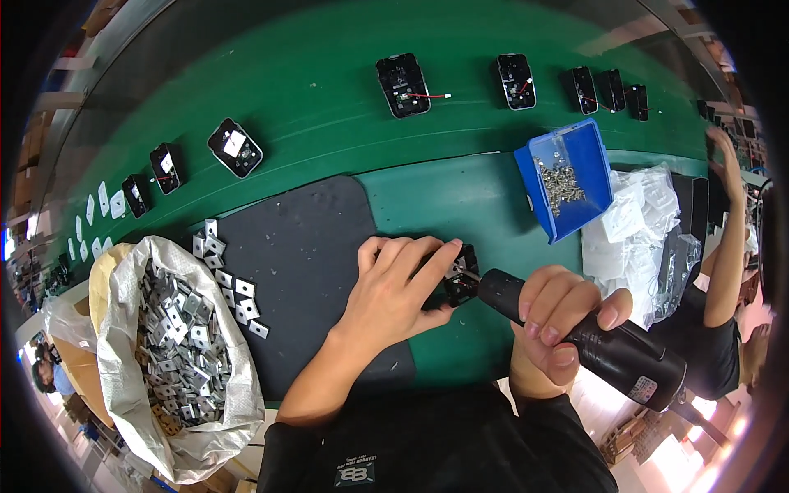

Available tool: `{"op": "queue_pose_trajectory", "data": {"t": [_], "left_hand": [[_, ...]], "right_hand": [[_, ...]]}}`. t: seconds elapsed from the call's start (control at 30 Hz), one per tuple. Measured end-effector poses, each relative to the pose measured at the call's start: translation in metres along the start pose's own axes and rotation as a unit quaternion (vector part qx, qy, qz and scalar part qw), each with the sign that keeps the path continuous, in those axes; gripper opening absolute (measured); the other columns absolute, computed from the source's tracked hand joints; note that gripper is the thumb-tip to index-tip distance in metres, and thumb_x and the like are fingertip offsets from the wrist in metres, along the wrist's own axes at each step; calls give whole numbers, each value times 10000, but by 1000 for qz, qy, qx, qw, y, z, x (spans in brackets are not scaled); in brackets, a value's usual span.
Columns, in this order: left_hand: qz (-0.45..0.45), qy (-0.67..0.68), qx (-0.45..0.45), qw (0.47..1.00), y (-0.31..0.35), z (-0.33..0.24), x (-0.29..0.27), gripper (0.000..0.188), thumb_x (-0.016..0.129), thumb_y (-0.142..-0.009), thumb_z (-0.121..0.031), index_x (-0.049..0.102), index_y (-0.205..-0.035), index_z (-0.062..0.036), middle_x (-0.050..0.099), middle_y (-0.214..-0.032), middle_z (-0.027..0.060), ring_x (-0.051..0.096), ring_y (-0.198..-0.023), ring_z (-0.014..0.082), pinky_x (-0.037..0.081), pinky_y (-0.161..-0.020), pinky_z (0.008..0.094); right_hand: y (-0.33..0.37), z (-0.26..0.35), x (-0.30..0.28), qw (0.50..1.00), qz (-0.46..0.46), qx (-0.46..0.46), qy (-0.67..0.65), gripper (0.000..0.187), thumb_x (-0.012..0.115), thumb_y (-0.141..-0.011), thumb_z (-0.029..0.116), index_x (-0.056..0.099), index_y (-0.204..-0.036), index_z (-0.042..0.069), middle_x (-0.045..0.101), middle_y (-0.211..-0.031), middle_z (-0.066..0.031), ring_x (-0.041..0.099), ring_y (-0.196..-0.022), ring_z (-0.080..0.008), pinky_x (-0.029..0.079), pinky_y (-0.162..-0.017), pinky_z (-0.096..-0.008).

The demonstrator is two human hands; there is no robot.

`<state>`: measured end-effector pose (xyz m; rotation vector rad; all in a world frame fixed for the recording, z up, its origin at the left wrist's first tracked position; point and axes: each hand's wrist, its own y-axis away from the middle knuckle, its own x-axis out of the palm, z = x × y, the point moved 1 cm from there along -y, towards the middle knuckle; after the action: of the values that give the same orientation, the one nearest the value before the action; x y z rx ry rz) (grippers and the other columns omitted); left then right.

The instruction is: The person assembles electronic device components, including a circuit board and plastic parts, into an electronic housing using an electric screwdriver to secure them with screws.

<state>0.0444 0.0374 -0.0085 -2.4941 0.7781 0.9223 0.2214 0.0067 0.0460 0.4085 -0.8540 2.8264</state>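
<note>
My right hand (559,316) is wrapped round a black electric screwdriver (612,353), its body tilted with the tip pointing left. That tip reaches a small black device housing (464,279) on the green work surface. Over the housing's left side lies my left hand (403,279), thumb and fingers closed round it and steadying it; much of the housing is hidden beneath the fingers. Beyond the screwdriver, a blue bin (582,218) holds a heap of small metal screws (562,185).
A woven sack (115,345) of metal plates stands at left, with loose plates (246,287) beside it on a black mat (304,255). Several open black housings (403,86) line the green belt (329,123). Plastic bags (633,222) lie right; another person's arm (727,238) is beyond.
</note>
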Motion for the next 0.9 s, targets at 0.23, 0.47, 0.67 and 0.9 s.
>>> {"op": "queue_pose_trajectory", "data": {"t": [0.23, 0.47, 0.67, 0.9], "left_hand": [[-2, 8, -4, 1000, -2, 0, -1, 746, 815, -504, -203, 598, -1213, -124, 584, -1083, 26, 531, -946, 211, 333, -879, 378], [4, 14, -2, 1000, -2, 0, -2, 745, 824, -499, -218, 606, -1205, -124, 578, -1082, 31, 528, -943, 217, 335, -881, 383], [-7, 9, 11, 1000, -1, 1, -1, 740, 824, -502, -219, 610, -1203, -120, 577, -1078, 34, 530, -939, 222, 344, -873, 389], [1, 14, 6, 1000, -4, -5, -2, 734, 818, -543, -219, 573, -1224, -102, 581, -1095, 50, 533, -1011, 223, 331, -926, 407]], "right_hand": [[0, -2, -2, 999, 29, 2, -23, 384, 691, -833, 113, 392, -1071, 150, 544, -665, 16, 543, -512, -133, 477, -486, -286], [-3, -4, -3, 996, 85, -13, -31, 360, 663, -778, 9, 416, -1011, 127, 548, -670, -9, 552, -521, -151, 484, -496, -290], [-4, -6, 3, 993, 107, -20, -37, 336, 661, -754, -25, 433, -966, 101, 545, -661, -21, 540, -503, -159, 475, -490, -292], [-17, 6, -6, 992, 113, -2, -54, 454, 692, -773, 23, 462, -1158, 91, 571, -649, -15, 543, -486, -166, 465, -462, -306]]}}
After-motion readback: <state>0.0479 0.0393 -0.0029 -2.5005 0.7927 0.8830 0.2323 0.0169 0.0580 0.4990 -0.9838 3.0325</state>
